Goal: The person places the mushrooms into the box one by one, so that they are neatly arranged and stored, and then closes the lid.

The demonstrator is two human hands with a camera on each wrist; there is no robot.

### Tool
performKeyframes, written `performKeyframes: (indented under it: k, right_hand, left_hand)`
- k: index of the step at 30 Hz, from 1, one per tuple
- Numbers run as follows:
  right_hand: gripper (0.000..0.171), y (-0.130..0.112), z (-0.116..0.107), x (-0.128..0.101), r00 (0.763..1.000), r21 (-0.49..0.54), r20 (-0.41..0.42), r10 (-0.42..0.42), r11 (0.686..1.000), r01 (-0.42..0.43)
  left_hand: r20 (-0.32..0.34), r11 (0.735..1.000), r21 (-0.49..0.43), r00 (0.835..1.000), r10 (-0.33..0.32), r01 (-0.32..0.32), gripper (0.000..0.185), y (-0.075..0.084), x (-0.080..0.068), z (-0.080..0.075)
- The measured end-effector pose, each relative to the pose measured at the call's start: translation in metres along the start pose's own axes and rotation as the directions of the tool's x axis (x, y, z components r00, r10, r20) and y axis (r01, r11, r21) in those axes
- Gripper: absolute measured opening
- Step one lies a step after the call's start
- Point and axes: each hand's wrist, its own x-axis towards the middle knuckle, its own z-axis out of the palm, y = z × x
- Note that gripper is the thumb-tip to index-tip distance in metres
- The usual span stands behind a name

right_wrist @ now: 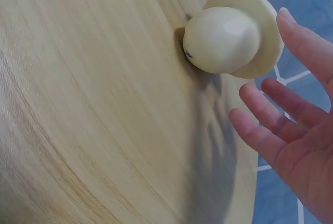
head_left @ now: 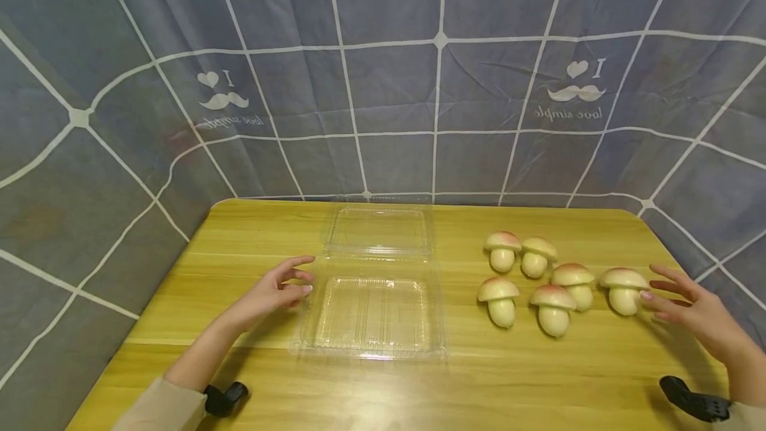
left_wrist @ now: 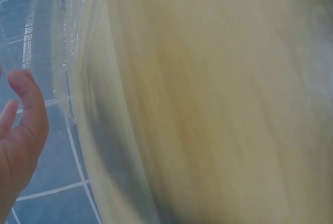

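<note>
A clear plastic clamshell box lies open on the wooden table, its lid folded back toward the far side. My left hand hovers by the box's left rim with fingers loosely extended and holds nothing. Several toy mushrooms with pale stems and pinkish caps lie to the right of the box. My right hand is spread beside the rightmost mushroom, fingertips close to its cap, not gripping it.
A grey cloth with a white grid pattern hangs behind and around the table. The table's near edge runs along the bottom of the head view. Black wrist camera mounts sit at both sleeves.
</note>
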Motion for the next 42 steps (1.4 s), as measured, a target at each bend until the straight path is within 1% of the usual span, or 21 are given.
performKeyframes:
  k: [7, 14, 22, 28, 35, 42]
  right_hand:
    - [0.067, 0.005, 0.004, 0.002, 1.000, 0.038, -0.003, 0.015, 0.999, -0.015]
    - [0.068, 0.006, 0.008, 0.007, 1.000, 0.000, -0.001, 0.027, 1.000, -0.027]
    - [0.070, 0.008, 0.012, 0.010, 1.000, 0.025, 0.017, 0.022, 0.999, -0.022]
    - [0.067, 0.010, 0.014, 0.011, 1.000, 0.064, -0.007, 0.007, 0.998, -0.006]
    - [0.066, 0.014, 0.016, 0.012, 0.999, 0.102, -0.004, 0.033, 0.994, -0.033]
    - [0.064, 0.013, 0.016, 0.014, 1.000, 0.208, 0.001, 0.031, 0.978, -0.030]
  left_hand:
    - [0.006, 1.000, -0.006, 1.000, -0.005, 0.005, 0.061, 0.000, 0.002, 0.001]
    - [0.002, 0.999, -0.035, 1.000, -0.019, 0.019, 0.063, 0.000, 0.004, 0.002]
    - [0.010, 0.998, -0.057, 1.000, -0.013, 0.014, 0.064, 0.000, 0.004, 0.002]
    - [0.017, 0.997, -0.071, 1.000, -0.003, 0.004, 0.064, -0.001, 0.004, 0.001]
    - [0.018, 0.997, -0.076, 1.000, -0.009, 0.011, 0.065, -0.001, 0.005, 0.001]
    - [0.003, 0.998, -0.063, 1.000, -0.014, 0.014, 0.063, -0.001, 0.005, 0.001]
